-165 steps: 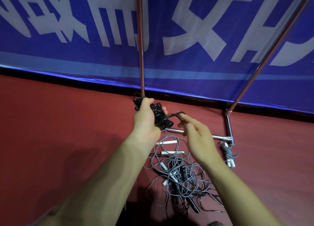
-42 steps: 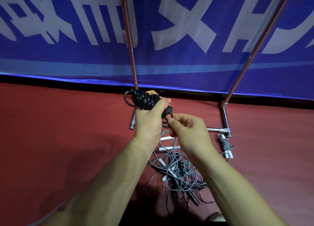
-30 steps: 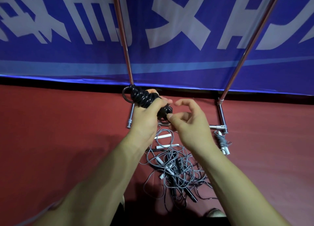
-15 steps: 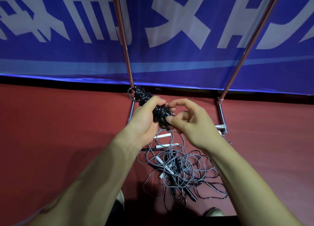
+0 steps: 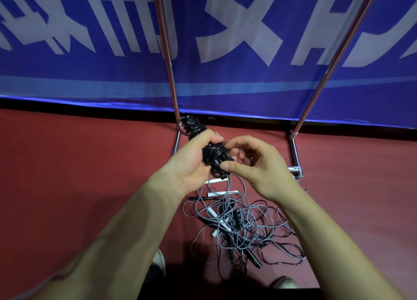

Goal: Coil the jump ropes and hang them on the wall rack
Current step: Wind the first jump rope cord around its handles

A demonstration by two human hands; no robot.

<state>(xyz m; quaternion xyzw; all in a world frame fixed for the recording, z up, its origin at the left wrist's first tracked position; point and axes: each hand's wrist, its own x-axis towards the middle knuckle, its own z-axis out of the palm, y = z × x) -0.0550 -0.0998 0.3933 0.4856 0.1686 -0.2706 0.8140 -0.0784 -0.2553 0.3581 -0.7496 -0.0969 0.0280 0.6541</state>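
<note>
My left hand (image 5: 195,158) grips a black jump rope (image 5: 211,152) wound into a tight coil around its handles; one end with a loop sticks out above my fist. My right hand (image 5: 255,164) pinches the lower end of that coil between thumb and fingers. Below my hands, a tangled pile of grey and black jump ropes (image 5: 239,223) with white and black handles lies on the red floor. The metal rack (image 5: 171,78) stands behind, with two slanted poles and a low crossbar.
A blue banner with white characters (image 5: 225,40) hangs behind the rack. The rack's right pole (image 5: 327,72) meets a foot bar (image 5: 295,155) on the floor. My shoes (image 5: 282,282) show at the bottom edge, near the rope pile.
The coil has gone from held up by the left pole to lower and tilted. My right hand has shifted from the coil's side to pinching its lower end.
</note>
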